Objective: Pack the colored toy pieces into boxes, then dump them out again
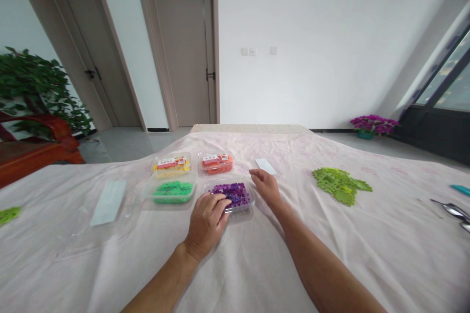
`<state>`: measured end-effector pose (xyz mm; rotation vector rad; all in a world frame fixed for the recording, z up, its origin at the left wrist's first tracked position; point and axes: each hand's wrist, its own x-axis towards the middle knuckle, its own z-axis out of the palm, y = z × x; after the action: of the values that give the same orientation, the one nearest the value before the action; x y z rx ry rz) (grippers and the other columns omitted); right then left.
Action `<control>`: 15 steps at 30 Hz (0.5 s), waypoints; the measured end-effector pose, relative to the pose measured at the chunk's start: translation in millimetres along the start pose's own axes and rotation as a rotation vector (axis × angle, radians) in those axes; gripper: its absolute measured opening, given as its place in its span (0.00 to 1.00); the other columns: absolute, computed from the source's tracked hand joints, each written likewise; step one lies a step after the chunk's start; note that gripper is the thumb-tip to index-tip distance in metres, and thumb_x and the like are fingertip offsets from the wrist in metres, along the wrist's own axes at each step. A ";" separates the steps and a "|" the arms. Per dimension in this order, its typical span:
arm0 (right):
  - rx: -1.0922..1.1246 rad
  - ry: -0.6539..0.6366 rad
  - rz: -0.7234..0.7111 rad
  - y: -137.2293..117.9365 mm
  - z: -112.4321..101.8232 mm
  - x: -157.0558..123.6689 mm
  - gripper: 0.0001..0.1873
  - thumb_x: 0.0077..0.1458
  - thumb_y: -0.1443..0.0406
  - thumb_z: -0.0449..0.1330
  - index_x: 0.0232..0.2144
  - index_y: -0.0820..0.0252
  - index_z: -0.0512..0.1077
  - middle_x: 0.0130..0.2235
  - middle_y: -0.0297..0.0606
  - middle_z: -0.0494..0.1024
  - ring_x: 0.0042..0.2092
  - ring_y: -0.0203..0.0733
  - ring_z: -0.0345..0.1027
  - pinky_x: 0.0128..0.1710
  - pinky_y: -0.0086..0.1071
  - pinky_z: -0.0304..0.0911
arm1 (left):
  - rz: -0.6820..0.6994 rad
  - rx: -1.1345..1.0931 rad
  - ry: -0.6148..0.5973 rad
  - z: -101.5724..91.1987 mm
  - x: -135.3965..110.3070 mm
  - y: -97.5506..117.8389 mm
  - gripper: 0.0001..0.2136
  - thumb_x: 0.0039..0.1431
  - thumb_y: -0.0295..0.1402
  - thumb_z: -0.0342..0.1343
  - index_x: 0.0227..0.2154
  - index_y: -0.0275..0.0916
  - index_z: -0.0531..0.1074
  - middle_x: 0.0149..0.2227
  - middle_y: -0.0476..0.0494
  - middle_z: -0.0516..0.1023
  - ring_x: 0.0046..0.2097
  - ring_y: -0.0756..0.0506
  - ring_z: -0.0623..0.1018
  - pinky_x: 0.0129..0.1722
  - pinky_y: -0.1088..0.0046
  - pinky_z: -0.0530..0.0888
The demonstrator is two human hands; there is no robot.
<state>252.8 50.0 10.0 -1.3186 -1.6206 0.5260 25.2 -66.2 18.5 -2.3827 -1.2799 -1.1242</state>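
A clear plastic box filled with purple puzzle-like pieces sits in front of me. My left hand grips its near left side, fingers curled over the rim and onto the pieces; the thumb is mostly hidden. Just right of the box is my right hand, fingers stretched leftward and nothing visible in them. Behind it lies a clear lid with a white label. To the left stands an open box of green pieces. Two lidded boxes, one with yellow pieces and one with orange-red pieces, stand behind.
A clear lid with a white label lies on the left of the cloth-covered table. Lime-green pieces are heaped at right, more at far left. Spoons and a teal object lie at the right edge.
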 end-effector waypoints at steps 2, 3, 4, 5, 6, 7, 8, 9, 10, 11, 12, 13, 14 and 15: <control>0.132 -0.080 0.009 -10.1 -1.7 -1.1 0.16 0.58 0.58 0.55 0.42 0.59 0.78 0.45 0.41 0.81 0.47 0.47 0.74 0.50 0.42 0.67 | 0.022 0.020 0.014 -0.7 -0.1 -2.0 0.14 0.59 0.27 0.58 0.48 0.45 0.72 0.49 0.44 0.77 0.51 0.41 0.74 0.58 0.51 0.66; 0.184 -0.152 0.014 -15.7 -1.8 -2.7 0.18 0.58 0.56 0.55 0.43 0.59 0.78 0.46 0.41 0.81 0.47 0.47 0.74 0.50 0.42 0.67 | 0.029 0.025 0.027 -0.7 -0.5 -3.1 0.14 0.59 0.26 0.57 0.47 0.46 0.73 0.50 0.45 0.77 0.52 0.41 0.74 0.60 0.50 0.65; 0.221 -0.238 0.020 -21.2 -1.3 -4.9 0.19 0.58 0.54 0.56 0.45 0.59 0.77 0.47 0.42 0.80 0.47 0.48 0.74 0.50 0.42 0.67 | 0.028 0.029 0.042 -0.2 -1.2 -4.4 0.14 0.60 0.26 0.57 0.46 0.47 0.73 0.50 0.45 0.76 0.54 0.41 0.73 0.61 0.49 0.63; 0.243 -0.326 0.031 -26.0 -0.2 -7.4 0.22 0.58 0.54 0.57 0.49 0.59 0.75 0.48 0.42 0.80 0.47 0.47 0.74 0.49 0.42 0.67 | 0.010 0.032 0.055 0.6 -2.2 -5.7 0.14 0.60 0.26 0.57 0.46 0.48 0.73 0.51 0.45 0.76 0.55 0.40 0.73 0.62 0.47 0.62; 0.251 -0.401 0.042 -29.7 1.5 -9.9 0.25 0.58 0.53 0.58 0.53 0.59 0.72 0.48 0.42 0.79 0.47 0.47 0.74 0.49 0.42 0.68 | -0.029 0.033 0.070 1.8 -3.3 -7.0 0.14 0.59 0.27 0.57 0.47 0.48 0.73 0.53 0.44 0.75 0.56 0.39 0.72 0.62 0.46 0.62; 0.249 -0.458 0.047 -32.2 3.5 -12.1 0.28 0.58 0.53 0.58 0.57 0.58 0.69 0.49 0.42 0.79 0.47 0.47 0.74 0.48 0.41 0.68 | -0.083 0.028 0.084 3.2 -4.6 -8.3 0.16 0.59 0.29 0.58 0.50 0.47 0.71 0.55 0.42 0.73 0.57 0.38 0.71 0.61 0.45 0.63; 0.238 -0.490 0.044 -33.3 5.5 -13.7 0.30 0.58 0.52 0.58 0.60 0.58 0.65 0.49 0.42 0.78 0.48 0.47 0.74 0.48 0.41 0.68 | -0.138 0.014 0.098 4.7 -5.8 -9.4 0.20 0.59 0.30 0.59 0.54 0.46 0.69 0.57 0.39 0.71 0.59 0.37 0.70 0.61 0.45 0.64; 0.218 -0.494 0.033 -33.0 7.2 -14.6 0.31 0.59 0.52 0.56 0.61 0.58 0.63 0.50 0.43 0.78 0.48 0.46 0.73 0.49 0.42 0.67 | -0.183 -0.010 0.108 6.2 -6.9 -10.3 0.23 0.58 0.31 0.60 0.57 0.44 0.66 0.60 0.36 0.67 0.61 0.36 0.68 0.61 0.46 0.65; 0.193 -0.472 0.017 -31.6 8.2 -14.9 0.31 0.61 0.51 0.55 0.61 0.58 0.63 0.51 0.43 0.77 0.50 0.46 0.72 0.51 0.42 0.66 | -0.207 -0.044 0.109 7.6 -7.8 -10.9 0.26 0.59 0.31 0.59 0.60 0.44 0.63 0.62 0.35 0.64 0.63 0.35 0.66 0.61 0.47 0.65; 0.172 -0.436 0.003 -29.4 8.6 -14.6 0.30 0.62 0.50 0.53 0.61 0.58 0.64 0.52 0.44 0.76 0.52 0.47 0.71 0.53 0.43 0.64 | -0.209 -0.084 0.103 8.9 -8.3 -11.4 0.27 0.60 0.30 0.57 0.62 0.44 0.60 0.64 0.34 0.60 0.65 0.35 0.63 0.62 0.48 0.65; 0.164 -0.396 0.000 -26.8 8.4 -14.0 0.29 0.63 0.49 0.50 0.59 0.59 0.66 0.53 0.44 0.76 0.53 0.47 0.70 0.55 0.43 0.63 | -0.199 -0.127 0.092 10.1 -8.6 -11.9 0.28 0.61 0.29 0.56 0.63 0.45 0.59 0.66 0.35 0.57 0.66 0.36 0.61 0.63 0.49 0.64; 0.177 -0.358 0.013 -24.4 7.9 -13.5 0.29 0.64 0.48 0.49 0.58 0.59 0.67 0.53 0.44 0.76 0.54 0.48 0.69 0.57 0.44 0.61 | -0.194 -0.167 0.088 11.4 -8.5 -12.4 0.28 0.61 0.28 0.55 0.64 0.46 0.57 0.67 0.36 0.55 0.68 0.37 0.58 0.64 0.50 0.62; 0.214 -0.327 0.039 -22.8 7.4 -13.4 0.30 0.64 0.47 0.47 0.56 0.60 0.69 0.52 0.45 0.77 0.55 0.48 0.69 0.57 0.44 0.60 | -0.207 -0.204 0.098 12.7 -8.2 -13.1 0.29 0.61 0.28 0.54 0.64 0.46 0.56 0.68 0.37 0.54 0.69 0.37 0.57 0.65 0.50 0.61; 0.275 -0.306 0.075 -22.3 7.4 -13.8 0.31 0.64 0.46 0.46 0.56 0.60 0.69 0.51 0.45 0.77 0.55 0.49 0.69 0.58 0.45 0.60 | -0.247 -0.240 0.118 14.1 -7.8 -14.0 0.29 0.62 0.29 0.54 0.65 0.47 0.55 0.69 0.37 0.52 0.69 0.37 0.55 0.66 0.49 0.59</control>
<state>234.6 31.7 18.9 -1.1355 -1.6739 0.9990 19.1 -55.6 1.0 -2.3206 -1.5049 -1.5458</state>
